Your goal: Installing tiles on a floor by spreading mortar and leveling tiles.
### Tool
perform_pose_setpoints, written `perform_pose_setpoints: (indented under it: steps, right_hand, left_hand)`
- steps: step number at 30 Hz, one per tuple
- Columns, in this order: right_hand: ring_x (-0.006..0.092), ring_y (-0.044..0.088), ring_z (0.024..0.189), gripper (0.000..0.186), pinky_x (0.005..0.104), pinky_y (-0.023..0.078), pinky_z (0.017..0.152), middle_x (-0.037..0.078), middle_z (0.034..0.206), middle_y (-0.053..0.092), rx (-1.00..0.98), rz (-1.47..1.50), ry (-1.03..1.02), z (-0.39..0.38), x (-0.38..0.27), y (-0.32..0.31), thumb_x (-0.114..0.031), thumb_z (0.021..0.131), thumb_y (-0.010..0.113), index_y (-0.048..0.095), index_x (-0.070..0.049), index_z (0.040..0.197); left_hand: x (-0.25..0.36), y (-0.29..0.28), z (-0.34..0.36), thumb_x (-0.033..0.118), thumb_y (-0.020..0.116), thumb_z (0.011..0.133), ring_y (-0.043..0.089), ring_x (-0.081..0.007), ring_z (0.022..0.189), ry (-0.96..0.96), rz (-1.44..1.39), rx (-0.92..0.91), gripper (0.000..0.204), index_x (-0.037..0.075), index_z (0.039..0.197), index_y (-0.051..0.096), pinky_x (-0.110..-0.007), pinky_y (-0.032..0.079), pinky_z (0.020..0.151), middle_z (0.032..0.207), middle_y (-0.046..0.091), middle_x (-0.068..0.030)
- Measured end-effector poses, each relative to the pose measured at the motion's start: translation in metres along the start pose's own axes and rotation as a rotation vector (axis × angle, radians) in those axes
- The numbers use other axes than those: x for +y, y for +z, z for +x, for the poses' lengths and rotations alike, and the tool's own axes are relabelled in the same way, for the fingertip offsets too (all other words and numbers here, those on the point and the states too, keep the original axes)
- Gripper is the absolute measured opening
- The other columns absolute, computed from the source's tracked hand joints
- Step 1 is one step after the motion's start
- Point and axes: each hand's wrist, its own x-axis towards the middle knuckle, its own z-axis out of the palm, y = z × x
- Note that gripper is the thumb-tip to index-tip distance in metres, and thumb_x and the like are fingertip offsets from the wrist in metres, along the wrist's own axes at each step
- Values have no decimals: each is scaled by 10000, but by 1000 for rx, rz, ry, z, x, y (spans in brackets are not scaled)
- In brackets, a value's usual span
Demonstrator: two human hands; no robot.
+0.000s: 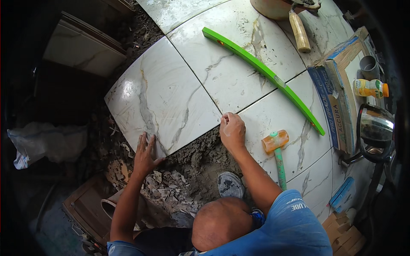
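A white floor tile with grey marbling [166, 98] lies at the edge of the laid floor, over rough wet mortar [205, 155]. My left hand [147, 154] rests on its near edge, fingers stretched out and thumb apart. At the tile's near right corner, where it meets its neighbours, is my right hand [232, 130]. Its fingers are pinched together against the joint; anything between them is hidden. To the right of that hand, a mallet [275, 143] with an orange head and green handle lies on a tile. A long green spirit level [265, 72] lies across the tiles beyond.
Broken rubble [164, 187] and a pipe [113, 207] lie near my left arm. At right stand a cardboard tile box [333, 96], a yellow bottle [369, 88] and a shiny kettle-like vessel [378, 123]. A wooden-handled tool [299, 32] leans from a bucket [271, 8] at the back.
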Motion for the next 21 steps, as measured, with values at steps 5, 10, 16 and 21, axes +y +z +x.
perform_pose_setpoints:
  steps: [5, 10, 16, 21]
  right_hand:
    - [336, 637, 786, 120, 408, 509, 717, 174, 877, 640, 65, -71, -25, -1, 2, 4, -94, 886, 608, 657, 1, 942]
    - [378, 604, 857, 125, 459, 483, 773, 184, 910, 628, -23, -13, -3, 1, 0, -4, -111, 900, 576, 636, -13, 948]
    - [316, 612, 856, 230, 397, 492, 791, 167, 939, 617, 68, 168, 29, 1, 9, -71, -149, 866, 681, 619, 18, 1012]
    - [381, 533, 1050, 555, 443, 449, 897, 209, 1159, 539, 366, -448, -27, -79, 72, -148, -287, 845, 738, 490, 34, 1224]
  left_hand:
    - [-2, 2, 0, 378, 871, 634, 237, -419, 1445, -6, 8, -9, 1034, 135, 1498, 358, -458, 297, 1154, 1570, 224, -232]
    - [0, 0, -2, 368, 869, 638, 238, -422, 1444, -3, 6, -37, 1028, 134, 1498, 355, -455, 300, 1152, 1572, 216, -234]
    - [3, -5, 2, 334, 875, 635, 242, -426, 1440, -15, 4, -55, 1033, 131, 1500, 346, -458, 299, 1151, 1568, 220, -238]
    - [2, -5, 3, 293, 880, 613, 283, -446, 1418, 18, -12, -21, 1052, 131, 1501, 340, -468, 344, 1123, 1558, 233, -251]
